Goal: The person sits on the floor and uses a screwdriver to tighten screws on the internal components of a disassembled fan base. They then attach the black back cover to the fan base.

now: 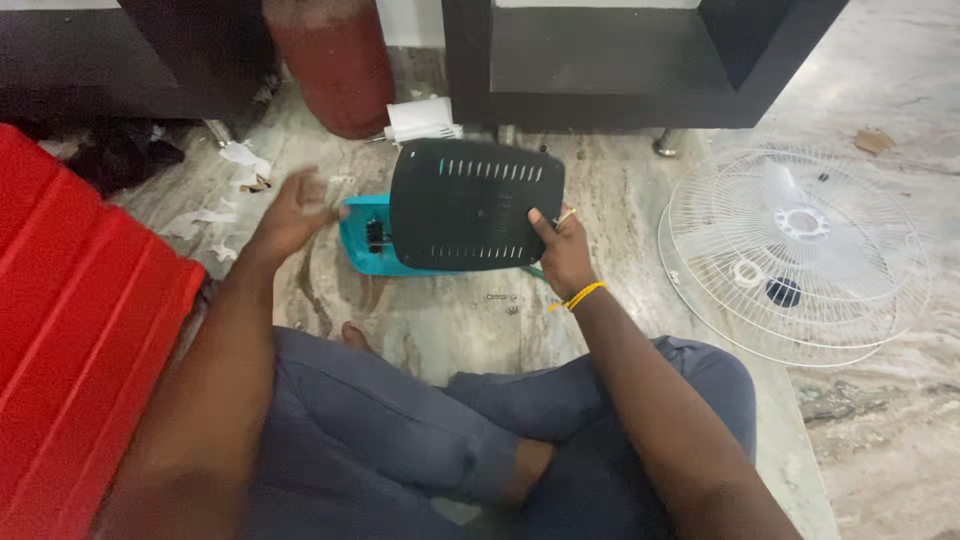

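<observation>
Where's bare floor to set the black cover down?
Free: marble floor between the black cover in the right hand and the white fan grille. Also a strip between the knees and the teal base, apart from small screws. Crowded: paper scraps beyond the left hand, toward the red panel.

one black slotted cover [470, 205], one teal base [362, 240], two white fan grilles [800, 250]

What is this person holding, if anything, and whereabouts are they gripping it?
The right hand holds a black vented cover panel by its lower right corner, thumb on the face. The left hand is blurred, open and holds nothing.
</observation>
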